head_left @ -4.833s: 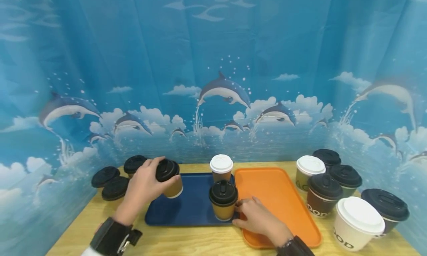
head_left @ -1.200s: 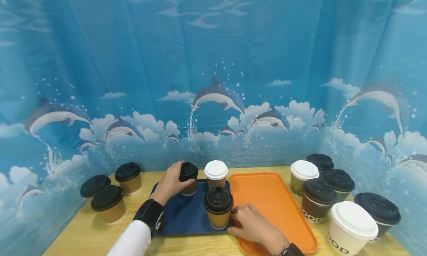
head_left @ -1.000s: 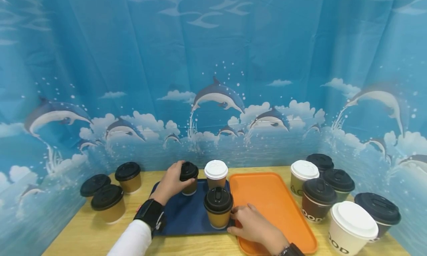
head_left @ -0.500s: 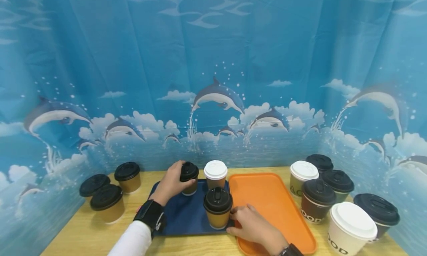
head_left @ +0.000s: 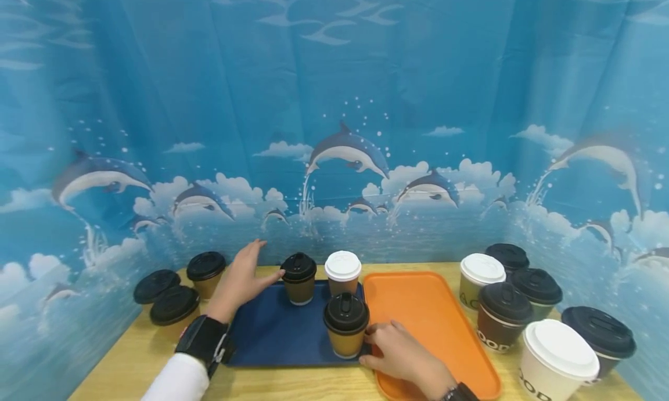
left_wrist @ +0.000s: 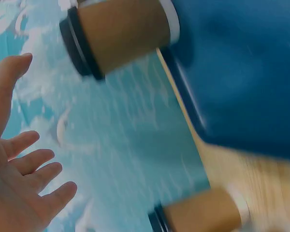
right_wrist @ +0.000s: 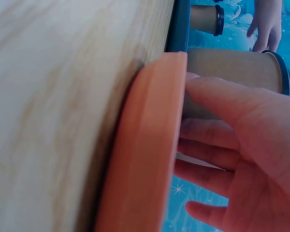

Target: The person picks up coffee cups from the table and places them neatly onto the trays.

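Observation:
My left hand [head_left: 240, 282] is raised at the left of the blue tray [head_left: 277, 337], its fingers spread and holding nothing. In the left wrist view, a gap separates it from the black-lidded brown paper coffee cup [left_wrist: 128, 34]. That cup stands upright at the back middle of the tray, beside a white-lidded coffee cup [head_left: 343, 276]. Another black-lidded coffee cup [head_left: 346, 337] stands at the tray's front right. Beside its base rests my right hand [head_left: 399, 351], above the orange tray [head_left: 418, 296]; the fingers look relaxed, and whether they touch the cup is unclear.
Several black-lidded brown cups [head_left: 175, 308] stand on the wooden table at the left. At the right are several larger cups, among them a white one [head_left: 556, 357] and a dark one [head_left: 503, 314]. A dolphin-print curtain [head_left: 334, 128] hangs behind.
Earlier my left hand brought a black-lidded cup over the blue tray and stood it at the back. Now it has let go and drawn back left. My right hand stays beside the front cup.

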`<action>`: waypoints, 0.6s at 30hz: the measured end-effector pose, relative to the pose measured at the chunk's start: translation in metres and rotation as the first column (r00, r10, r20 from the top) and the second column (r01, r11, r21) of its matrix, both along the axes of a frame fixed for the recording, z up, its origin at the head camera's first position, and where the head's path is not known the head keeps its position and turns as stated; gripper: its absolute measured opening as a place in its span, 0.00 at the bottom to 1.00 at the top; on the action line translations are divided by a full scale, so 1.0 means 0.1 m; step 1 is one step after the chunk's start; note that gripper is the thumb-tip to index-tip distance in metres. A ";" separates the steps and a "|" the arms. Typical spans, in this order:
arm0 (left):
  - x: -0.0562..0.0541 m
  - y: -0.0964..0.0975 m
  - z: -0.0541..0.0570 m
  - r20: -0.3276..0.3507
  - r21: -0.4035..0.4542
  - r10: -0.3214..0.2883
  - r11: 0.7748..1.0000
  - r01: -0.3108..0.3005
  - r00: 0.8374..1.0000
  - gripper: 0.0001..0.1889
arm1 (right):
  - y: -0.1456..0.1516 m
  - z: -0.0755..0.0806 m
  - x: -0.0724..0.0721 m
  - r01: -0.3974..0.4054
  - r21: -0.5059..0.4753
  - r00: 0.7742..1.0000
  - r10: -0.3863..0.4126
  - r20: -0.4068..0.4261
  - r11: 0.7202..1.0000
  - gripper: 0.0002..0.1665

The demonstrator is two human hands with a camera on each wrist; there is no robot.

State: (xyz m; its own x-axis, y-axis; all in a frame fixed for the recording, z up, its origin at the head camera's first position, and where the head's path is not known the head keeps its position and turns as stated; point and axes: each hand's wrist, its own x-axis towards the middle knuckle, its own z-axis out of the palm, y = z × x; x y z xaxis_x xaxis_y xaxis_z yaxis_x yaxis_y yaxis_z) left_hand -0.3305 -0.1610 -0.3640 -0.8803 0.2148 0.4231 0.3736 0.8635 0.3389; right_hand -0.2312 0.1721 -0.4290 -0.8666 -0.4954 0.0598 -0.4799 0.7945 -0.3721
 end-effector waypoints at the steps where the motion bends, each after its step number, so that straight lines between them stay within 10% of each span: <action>1: 0.03 -0.08 0.03 0.009 -0.006 0.023 1.000 -0.022 1.000 0.45 | 0.00 0.00 0.00 -0.003 0.000 1.000 0.003 -0.001 1.000 0.22; 9: 0.29 -0.78 0.05 0.060 -0.007 0.132 0.991 -0.132 0.989 0.48 | 0.00 -0.03 0.00 -0.021 -0.008 1.000 0.021 -0.018 1.000 0.22; 18: 0.49 -1.35 -0.17 0.092 -0.062 0.277 0.960 -0.273 0.956 0.51 | 0.01 -0.01 0.00 -0.032 0.005 0.999 0.032 -0.032 0.999 0.22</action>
State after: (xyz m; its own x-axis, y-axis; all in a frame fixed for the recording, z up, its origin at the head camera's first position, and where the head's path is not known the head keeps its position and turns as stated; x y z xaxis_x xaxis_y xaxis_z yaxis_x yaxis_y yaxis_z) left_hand -0.2815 -0.2955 -0.3807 -0.9449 -0.0233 0.3265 0.0863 0.9444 0.3173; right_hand -0.2317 0.1734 -0.4301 -0.8479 -0.5232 0.0855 -0.5169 0.7801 -0.3524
